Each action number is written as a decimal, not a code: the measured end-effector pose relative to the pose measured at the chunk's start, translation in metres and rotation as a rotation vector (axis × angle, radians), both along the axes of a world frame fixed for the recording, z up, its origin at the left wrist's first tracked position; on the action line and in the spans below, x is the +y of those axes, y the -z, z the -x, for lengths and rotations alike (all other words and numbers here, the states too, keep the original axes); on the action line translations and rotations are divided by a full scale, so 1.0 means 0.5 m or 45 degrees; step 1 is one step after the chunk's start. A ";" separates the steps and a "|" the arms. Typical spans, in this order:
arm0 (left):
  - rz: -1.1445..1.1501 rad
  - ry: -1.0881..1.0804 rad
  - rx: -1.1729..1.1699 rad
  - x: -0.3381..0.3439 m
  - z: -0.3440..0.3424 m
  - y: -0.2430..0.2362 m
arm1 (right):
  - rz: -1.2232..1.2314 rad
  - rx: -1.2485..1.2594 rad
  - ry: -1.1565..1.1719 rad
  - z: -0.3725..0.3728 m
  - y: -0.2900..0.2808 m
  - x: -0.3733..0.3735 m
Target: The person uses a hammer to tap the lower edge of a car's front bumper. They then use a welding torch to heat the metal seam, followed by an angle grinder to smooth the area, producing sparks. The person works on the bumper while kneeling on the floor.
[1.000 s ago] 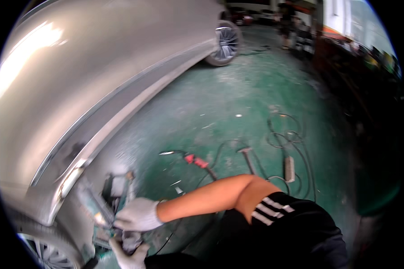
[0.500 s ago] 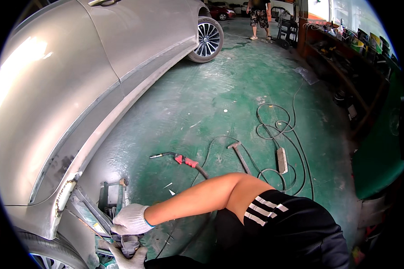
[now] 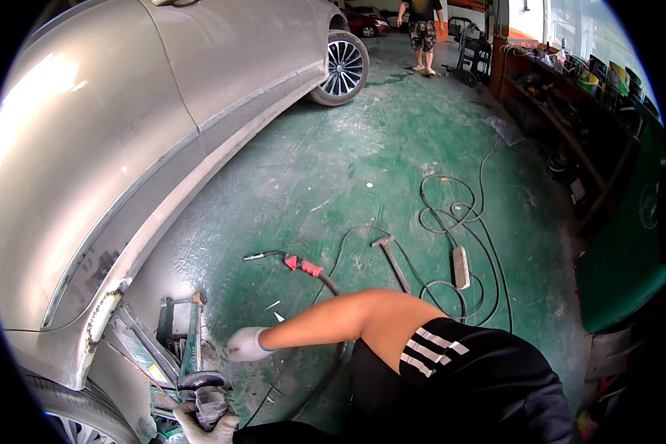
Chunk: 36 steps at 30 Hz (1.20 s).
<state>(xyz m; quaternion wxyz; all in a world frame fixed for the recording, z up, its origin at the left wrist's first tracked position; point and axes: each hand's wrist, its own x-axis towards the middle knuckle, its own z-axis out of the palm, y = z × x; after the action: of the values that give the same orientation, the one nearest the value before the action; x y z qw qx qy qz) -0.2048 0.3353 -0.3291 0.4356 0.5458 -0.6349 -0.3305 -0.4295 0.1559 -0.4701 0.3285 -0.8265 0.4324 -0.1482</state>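
My gloved left hand point(image 3: 197, 428) grips a dark angle grinder point(image 3: 211, 399) with a round black disc, low at the bottom left, over a green floor jack point(image 3: 194, 333). My gloved right hand point(image 3: 249, 343) hangs just right of the jack, apart from the grinder, with its fingers turned away so that their grip is hidden. Left of both hands is a silver car point(image 3: 89, 177), whose sill end point(image 3: 101, 318) has a rough, dotted weld seam. A red-handled welding torch point(image 3: 303, 266) lies on the floor above my right arm.
A hammer point(image 3: 392, 263), a power strip point(image 3: 460, 268) and looped cables point(image 3: 481, 229) lie on the green floor point(image 3: 392, 148). A person point(image 3: 422, 37) stands at the back near a trolley point(image 3: 470, 59). A cluttered workbench point(image 3: 570, 89) runs along the right, with a green panel point(image 3: 621, 259).
My right hand has lifted off the grinder and moved right, showing the disc. The view has shifted and steadied. The person at the back stands slightly differently.
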 end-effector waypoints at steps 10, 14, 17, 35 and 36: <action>0.048 -0.179 -0.290 0.028 -0.012 -0.039 | -0.229 1.058 -0.572 0.125 0.120 -0.043; -0.038 -0.081 -0.238 -0.001 0.016 -0.046 | -0.290 1.007 -0.142 0.204 0.083 -0.061; -0.098 -0.078 -0.207 0.011 0.000 -0.052 | -0.327 0.896 -0.113 0.184 0.085 -0.046; -0.045 -0.034 -0.162 -0.001 -0.011 -0.029 | -0.270 1.067 -0.350 0.139 0.101 -0.037; -0.065 -0.022 -0.151 -0.002 -0.019 -0.011 | -0.215 1.065 -0.329 0.133 0.091 -0.037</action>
<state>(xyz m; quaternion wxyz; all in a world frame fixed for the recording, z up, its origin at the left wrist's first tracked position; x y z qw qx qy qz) -0.1955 0.3344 -0.3237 0.3862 0.5808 -0.6461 -0.3098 -0.4958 0.1375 -0.5158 0.2074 -0.8330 0.4317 0.2769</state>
